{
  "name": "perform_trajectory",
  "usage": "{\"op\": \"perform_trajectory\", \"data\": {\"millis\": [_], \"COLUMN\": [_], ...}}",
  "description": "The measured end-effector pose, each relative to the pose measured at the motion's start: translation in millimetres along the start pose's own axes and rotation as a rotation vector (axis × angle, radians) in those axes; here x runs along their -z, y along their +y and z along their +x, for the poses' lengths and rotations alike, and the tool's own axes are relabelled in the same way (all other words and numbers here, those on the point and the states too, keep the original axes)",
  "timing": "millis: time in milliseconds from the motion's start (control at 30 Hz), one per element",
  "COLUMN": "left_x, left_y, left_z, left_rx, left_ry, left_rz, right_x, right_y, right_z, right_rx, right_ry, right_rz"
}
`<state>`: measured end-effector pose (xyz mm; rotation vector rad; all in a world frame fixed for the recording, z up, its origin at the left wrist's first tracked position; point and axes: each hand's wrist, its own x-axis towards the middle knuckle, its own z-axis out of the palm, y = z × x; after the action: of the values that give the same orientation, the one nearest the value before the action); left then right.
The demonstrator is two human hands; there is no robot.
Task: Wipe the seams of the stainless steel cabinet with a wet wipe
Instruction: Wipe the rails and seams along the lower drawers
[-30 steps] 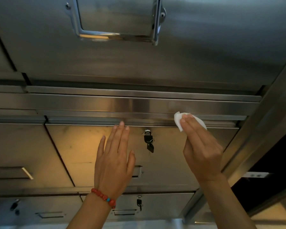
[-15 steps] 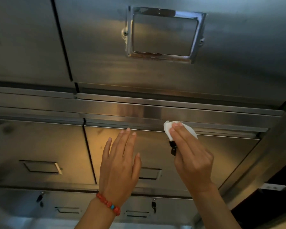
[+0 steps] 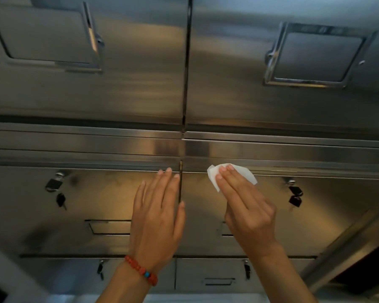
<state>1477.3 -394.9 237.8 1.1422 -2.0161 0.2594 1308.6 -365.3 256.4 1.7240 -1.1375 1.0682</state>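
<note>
The stainless steel cabinet fills the view, with large doors above and drawer fronts below. A white wet wipe lies on the horizontal seam above the right drawer front, just right of the vertical seam. My right hand presses the wipe against the metal with straight fingers; its thumb is hidden. My left hand, with a red bead bracelet at the wrist, rests flat on the left drawer front, fingertips at the same horizontal seam, beside the vertical gap.
Keys hang from a lock on the left drawer and from another on the right drawer. Recessed handles sit in the upper doors. Lower drawers have further locks. A slanted steel post borders the right.
Both hands have slid left along the horizontal seam, the wipe moving with my right hand past the right drawer's lock. The view has shifted left, showing the vertical seam and left drawer.
</note>
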Motion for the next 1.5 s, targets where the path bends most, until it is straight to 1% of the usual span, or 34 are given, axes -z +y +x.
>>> {"op": "perform_trajectory", "data": {"millis": [100, 233, 567, 833, 933, 1067, 1333, 1500], "left_x": [10, 21, 18, 13, 11, 11, 17, 12], "left_y": [-18, -38, -59, -78, -91, -106, -137, -149], "left_z": [-3, -3, -1, -10, -10, -10, -8, -15], "left_rx": [-0.027, 0.002, 0.006, 0.027, 0.029, -0.023, -0.092, -0.131], "left_ry": [0.005, 0.005, 0.0, -0.026, -0.028, -0.007, -0.016, 0.036], "left_rz": [0.01, 0.006, 0.004, -0.03, -0.026, -0.042, -0.111, -0.119], "right_x": [-8, -20, -48, -59, -64, -70, -76, -84], "right_y": [-20, -39, -49, -56, -63, -73, -93, -101], "right_z": [8, 14, 12, 13, 13, 16, 29, 28], "right_rx": [0.0, 0.002, -0.03, -0.039, -0.06, -0.103, -0.161, -0.164], "right_ry": [-0.016, -0.022, -0.008, -0.036, -0.031, -0.031, -0.009, -0.021], "right_rz": [-0.008, 0.015, 0.085, 0.073, 0.041, -0.014, -0.134, -0.148]}}
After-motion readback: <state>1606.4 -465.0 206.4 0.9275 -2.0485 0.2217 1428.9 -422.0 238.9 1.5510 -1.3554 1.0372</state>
